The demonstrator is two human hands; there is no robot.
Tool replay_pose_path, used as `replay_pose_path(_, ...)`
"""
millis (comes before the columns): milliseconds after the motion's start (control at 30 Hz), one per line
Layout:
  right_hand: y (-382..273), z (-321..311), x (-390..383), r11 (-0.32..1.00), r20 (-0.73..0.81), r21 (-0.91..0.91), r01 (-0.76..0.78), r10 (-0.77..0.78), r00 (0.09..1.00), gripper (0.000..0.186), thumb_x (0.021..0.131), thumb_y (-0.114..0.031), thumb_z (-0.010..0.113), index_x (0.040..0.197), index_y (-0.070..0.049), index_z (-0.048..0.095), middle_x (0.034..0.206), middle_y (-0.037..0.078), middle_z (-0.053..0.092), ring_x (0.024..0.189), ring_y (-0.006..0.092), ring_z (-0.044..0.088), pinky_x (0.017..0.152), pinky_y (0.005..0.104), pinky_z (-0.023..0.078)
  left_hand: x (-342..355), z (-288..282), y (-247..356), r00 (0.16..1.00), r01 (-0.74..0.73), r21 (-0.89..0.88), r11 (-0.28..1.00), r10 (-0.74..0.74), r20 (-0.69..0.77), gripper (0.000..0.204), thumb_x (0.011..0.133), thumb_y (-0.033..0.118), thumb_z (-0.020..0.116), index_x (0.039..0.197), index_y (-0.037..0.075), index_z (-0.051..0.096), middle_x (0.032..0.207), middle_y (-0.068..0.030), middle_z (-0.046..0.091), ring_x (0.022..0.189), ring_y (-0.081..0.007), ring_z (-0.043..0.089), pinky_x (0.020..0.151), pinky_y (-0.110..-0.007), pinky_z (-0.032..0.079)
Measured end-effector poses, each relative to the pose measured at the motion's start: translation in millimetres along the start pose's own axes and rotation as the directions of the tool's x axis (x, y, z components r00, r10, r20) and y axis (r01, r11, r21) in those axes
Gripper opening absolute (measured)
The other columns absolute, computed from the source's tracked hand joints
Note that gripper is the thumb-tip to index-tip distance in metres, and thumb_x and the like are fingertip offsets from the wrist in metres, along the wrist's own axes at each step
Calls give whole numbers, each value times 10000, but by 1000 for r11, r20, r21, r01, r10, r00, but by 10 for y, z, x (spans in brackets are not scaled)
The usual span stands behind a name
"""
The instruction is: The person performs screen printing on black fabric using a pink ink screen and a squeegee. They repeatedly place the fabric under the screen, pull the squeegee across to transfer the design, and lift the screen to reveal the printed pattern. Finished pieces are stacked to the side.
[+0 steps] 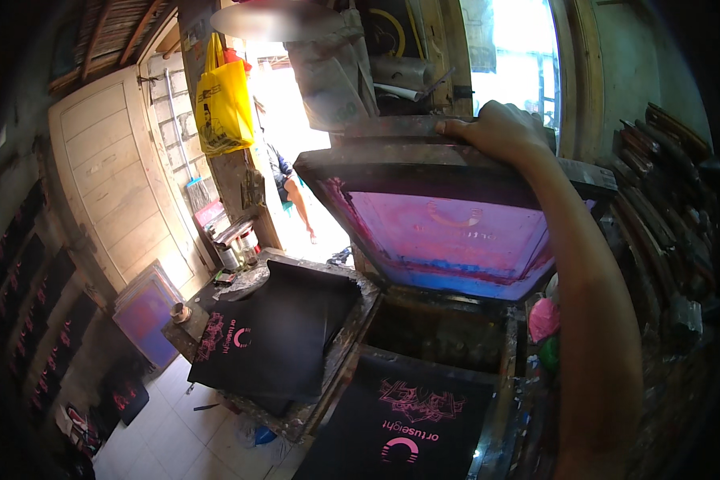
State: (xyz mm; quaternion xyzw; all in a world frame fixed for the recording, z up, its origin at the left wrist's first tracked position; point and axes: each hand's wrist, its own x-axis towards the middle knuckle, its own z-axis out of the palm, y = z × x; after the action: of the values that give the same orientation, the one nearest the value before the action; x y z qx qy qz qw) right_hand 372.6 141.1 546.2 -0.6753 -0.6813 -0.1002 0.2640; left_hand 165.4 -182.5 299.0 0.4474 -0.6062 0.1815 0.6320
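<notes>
One hand is seen here, the right hand (496, 128). It is laid on the far top edge of a screen frame (456, 216), with the fingers curled over that edge and holding it. The left hand is not seen at all.

The screen frame is tipped up, with its far edge high and its near edge low, like an open lid. Its long side runs from left to right. The frame lies just under the fingers and reaches down toward the near side. Its rim looks dark, hard and smeared with old ink. The mesh inside is flat and thin, stained pink and purple, with a blue band along the low edge.

Below the raised frame, near the bottom, a black cloth (408, 424) is spread flat on the printing table (432, 336). A fresh pink print is seen on it. The cloth looks soft and smooth.

To the left, a pile of black printed cloths (280, 336) is stacked on a rough, dirty bench. A yellow bag (222, 108) is hung on the far wall by a pale wooden door (120, 176). Old wooden frames (664, 200) are stacked on the right.
</notes>
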Motion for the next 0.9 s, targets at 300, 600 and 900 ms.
replay_pose_path(300,-2,58,-15,997,-79,-75,31,-37,996,872,799,-906,573,854,-66,800,864,169,760,870,313,755,844,458,557,-31,15,124,999,-2,-63,998,5,40,361,1009,289,736,1179,-29,739,1075,-136,770,951,-307,734,860,-415,569)
replay_pose_path(600,-129,70,-527,991,-109,-130,13,-27,994,871,843,-848,567,956,-16,801,905,250,765,952,407,752,972,555,501,-37,230,223,983,-155,-108,982,164,77,350,1021,278,716,1178,-34,740,1074,-142,769,959,-321,732,867,-426,563)
replay_pose_path(900,-201,99,-796,988,-169,-150,27,-53,984,893,847,-833,575,1040,17,775,971,269,761,995,423,731,1020,578,445,-79,400,362,956,-238,-154,959,259,134,341,1033,266,697,1178,-39,741,1073,-149,768,966,-334,729,874,-437,558)
